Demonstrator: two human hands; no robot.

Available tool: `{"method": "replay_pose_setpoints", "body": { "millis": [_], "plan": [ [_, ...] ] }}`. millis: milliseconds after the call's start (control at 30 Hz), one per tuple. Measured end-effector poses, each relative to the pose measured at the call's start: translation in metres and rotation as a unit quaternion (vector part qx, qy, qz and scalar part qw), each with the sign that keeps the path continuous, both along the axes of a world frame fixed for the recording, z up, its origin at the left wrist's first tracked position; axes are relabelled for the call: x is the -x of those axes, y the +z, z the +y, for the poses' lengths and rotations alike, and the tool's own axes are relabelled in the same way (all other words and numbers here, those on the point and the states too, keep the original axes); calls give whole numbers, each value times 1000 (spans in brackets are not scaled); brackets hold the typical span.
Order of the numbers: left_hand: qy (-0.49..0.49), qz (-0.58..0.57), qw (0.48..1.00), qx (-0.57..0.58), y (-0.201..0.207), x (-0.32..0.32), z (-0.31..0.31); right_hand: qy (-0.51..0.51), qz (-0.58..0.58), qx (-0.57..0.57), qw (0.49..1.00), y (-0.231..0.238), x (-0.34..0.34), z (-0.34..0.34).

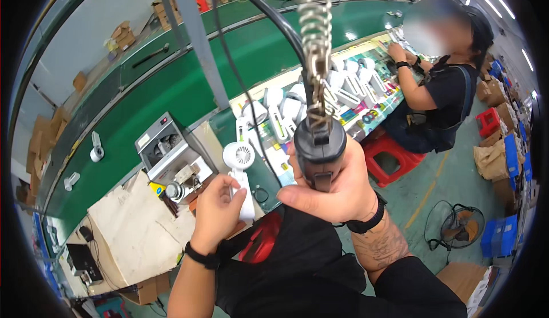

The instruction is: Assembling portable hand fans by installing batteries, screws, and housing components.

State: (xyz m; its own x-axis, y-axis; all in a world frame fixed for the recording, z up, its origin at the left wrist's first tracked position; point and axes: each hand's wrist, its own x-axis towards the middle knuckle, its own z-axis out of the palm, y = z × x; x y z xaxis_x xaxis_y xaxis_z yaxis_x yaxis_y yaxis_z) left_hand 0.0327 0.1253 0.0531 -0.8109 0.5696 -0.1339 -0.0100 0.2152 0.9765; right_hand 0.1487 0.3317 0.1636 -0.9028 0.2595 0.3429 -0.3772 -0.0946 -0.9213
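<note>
Left hand (216, 206) fingers closed round white fan (240, 172) handle, held upright above desk (128, 229) edge. Right hand (337, 186) grips hanging black driver (318, 146) just beside it, tip hidden. Judged mid-assembly: fan in hand, more white fans (291, 104) waiting beside green belt (171, 89).

Both forearms rise from the lower edge. The left hand (216, 206) is raised, its fingers (235, 199) curled closed in a grip, a dark band on the wrist. The right hand (334, 186), higher, is clenched, with a black wristband above a tattooed forearm.
</note>
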Motion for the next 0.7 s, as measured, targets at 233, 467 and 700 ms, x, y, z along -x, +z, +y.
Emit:
{"method": "replay_pose_setpoints", "body": {
  "millis": [233, 467, 700],
  "plan": [
    [-41, -50, 994, 92, 13, -12, -95, 128, -136, 89, 978, -40, 25, -68],
    [-87, -45, 995, -2, 24, -17, -124, 17, -123, -62, 990, -79, 74, -97],
    [-176, -1, 981, -87, 14, 20, -122, -46, 37, 31, 998, -27, 92, -124]
  ]
}}
